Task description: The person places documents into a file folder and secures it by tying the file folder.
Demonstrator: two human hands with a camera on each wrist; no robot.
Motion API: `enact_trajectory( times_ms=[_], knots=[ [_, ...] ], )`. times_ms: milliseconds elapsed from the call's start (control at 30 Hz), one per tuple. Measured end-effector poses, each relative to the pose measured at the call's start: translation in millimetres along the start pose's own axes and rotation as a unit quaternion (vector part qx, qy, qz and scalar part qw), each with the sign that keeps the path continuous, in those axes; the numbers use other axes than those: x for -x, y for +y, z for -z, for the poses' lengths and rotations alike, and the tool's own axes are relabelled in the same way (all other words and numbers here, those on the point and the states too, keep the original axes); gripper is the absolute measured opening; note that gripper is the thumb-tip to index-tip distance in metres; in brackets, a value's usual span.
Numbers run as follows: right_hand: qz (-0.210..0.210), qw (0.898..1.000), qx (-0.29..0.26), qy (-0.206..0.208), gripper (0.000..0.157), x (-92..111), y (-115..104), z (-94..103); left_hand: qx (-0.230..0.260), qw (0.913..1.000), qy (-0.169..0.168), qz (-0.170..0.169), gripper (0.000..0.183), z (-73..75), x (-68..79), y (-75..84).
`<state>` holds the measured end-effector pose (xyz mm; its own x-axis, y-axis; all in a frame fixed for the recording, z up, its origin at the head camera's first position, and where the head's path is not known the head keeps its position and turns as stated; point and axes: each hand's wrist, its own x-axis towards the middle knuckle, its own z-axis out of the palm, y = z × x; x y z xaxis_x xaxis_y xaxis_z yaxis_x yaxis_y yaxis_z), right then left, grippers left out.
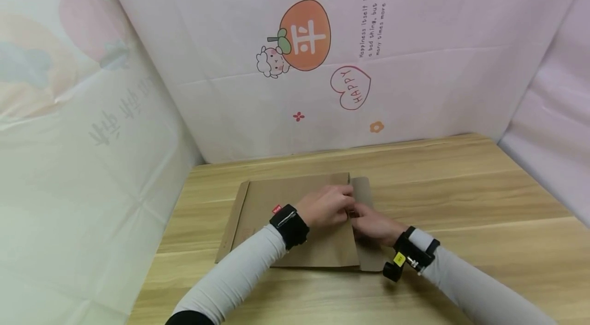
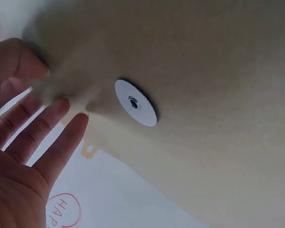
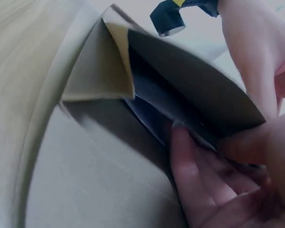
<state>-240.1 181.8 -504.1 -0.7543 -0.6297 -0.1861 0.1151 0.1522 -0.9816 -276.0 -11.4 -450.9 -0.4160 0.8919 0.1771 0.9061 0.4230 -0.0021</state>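
Note:
A brown kraft-paper envelope [image 1: 318, 251] lies on the table with its opening to the right, its flap [image 1: 371, 258] spread out flat. My left hand [image 1: 328, 204] pinches the upper panel at the opening and lifts that edge. On the panel, a round white button [image 2: 137, 107] with a metal eyelet shows in the left wrist view. My right hand [image 1: 375, 225] reaches into the raised mouth. In the right wrist view, its fingers [image 3: 185, 161] and thumb lie on either side of a thin dark item [image 3: 149, 116] inside; most of that item is hidden.
The wooden table [image 1: 451, 181] extends around the envelope on every side. A printed white cloth [image 1: 415, 84] hangs behind the table, with another pale cloth [image 1: 92, 202] along the left. A small red tag [image 1: 276, 209] shows beside my left wrist.

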Motion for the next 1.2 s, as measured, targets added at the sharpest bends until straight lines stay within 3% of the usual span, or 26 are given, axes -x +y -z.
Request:
enact_trajectory(
  times_ms=[133,267,367,500,567,700,800,867,900,933,1000,1033,1067,1133,1200],
  knots=[
    [-0.013,0.999,0.006,0.031,0.052,-1,-1,0.4,0.071,0.9968,0.001,0.036,0.04,-1.8,17.8,-11.6],
    [-0.015,0.998,0.01,0.055,0.05,-3,-2,-1.6,0.101,0.9862,0.005,0.132,0.055,3.5,64.2,-36.4],
    [-0.008,0.998,0.017,0.058,0.052,-5,-2,-3.7,0.066,0.9679,-0.004,0.242,0.056,11.9,110.8,-54.3],
    [-0.008,0.998,0.026,0.059,0.05,-4,-2,-3.5,0.031,0.9297,-0.041,0.365,0.055,20.7,162.9,-66.8],
    [-0.014,0.996,0.041,0.081,0.046,-4,-3,-2.2,0.036,0.9193,-0.058,0.388,0.053,22.1,178.7,-68.8],
    [-0.018,0.987,0.088,0.135,0.043,-7,-7,0.2,0.046,0.9184,-0.076,0.385,0.051,22.2,192.6,-68.4],
    [0.008,0.975,0.15,0.161,0.042,-6,-10,0.5,0.043,0.9176,-0.079,0.387,0.051,20.1,191.3,-67.7],
    [0.04,0.955,0.234,0.181,0.042,-3,-12,-3.2,0.036,0.9144,-0.087,0.394,0.052,20.0,188.9,-67.8],
    [0.057,0.938,0.285,0.188,0.043,-1,-14,-7.3,0.027,0.9154,-0.088,0.392,0.052,18.7,187.6,-68.4],
    [0.074,0.916,0.345,0.193,0.044,2,-15,-12.1,0.021,0.9168,-0.091,0.388,0.053,18.0,185.8,-69.0],
    [0.108,0.855,0.467,0.199,0.048,8,-16,-26.0,0.012,0.9206,-0.096,0.378,0.056,15.1,181.1,-70.6],
    [0.117,0.83,0.512,0.189,0.052,11,-16,-34.3,0.01,0.9235,-0.1,0.37,0.058,14.0,178.0,-71.5],
    [0.121,0.813,0.544,0.17,0.055,14,-16,-43.2,0.01,0.9269,-0.102,0.361,0.061,12.5,174.5,-72.3],
    [0.124,0.793,0.584,0.12,0.059,20,-12,-60.0,0.023,0.9308,-0.113,0.347,0.069,10.6,166.5,-73.6],
    [0.109,0.797,0.591,0.065,0.062,26,-7,-74.9,0.042,0.931,-0.128,0.339,0.078,9.8,158.3,-74.6]
  ],
)
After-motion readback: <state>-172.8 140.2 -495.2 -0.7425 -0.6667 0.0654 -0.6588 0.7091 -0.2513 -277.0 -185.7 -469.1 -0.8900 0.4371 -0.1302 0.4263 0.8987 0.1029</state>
